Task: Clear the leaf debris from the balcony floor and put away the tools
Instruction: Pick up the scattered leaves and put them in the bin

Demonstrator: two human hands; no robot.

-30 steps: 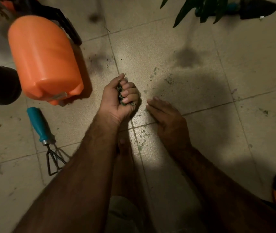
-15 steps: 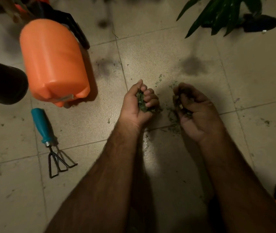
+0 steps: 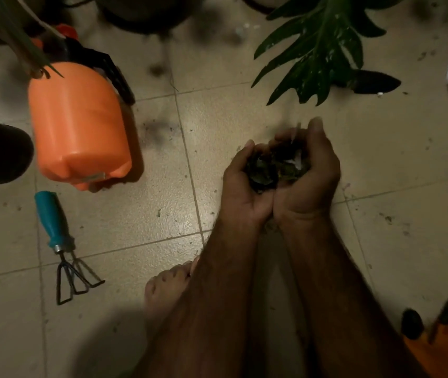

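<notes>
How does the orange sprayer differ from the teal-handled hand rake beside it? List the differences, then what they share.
The orange sprayer is bulky and rounded, with a black pump top; the hand rake is slim, with a teal handle. The sprayer is far larger; the rake ends in dark metal prongs. Both sit on the tiled floor, untouched, while the left hand and right hand cup leaf debris.

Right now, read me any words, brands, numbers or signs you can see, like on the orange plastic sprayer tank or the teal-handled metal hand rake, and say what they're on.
No readable text in this view.
Orange plastic sprayer tank: no lettering shows; the small pale strip near its base is too blurred to read.
Teal-handled metal hand rake: no markings visible.
Leaf debris cupped in the left hand and right hand: nothing written.
</notes>
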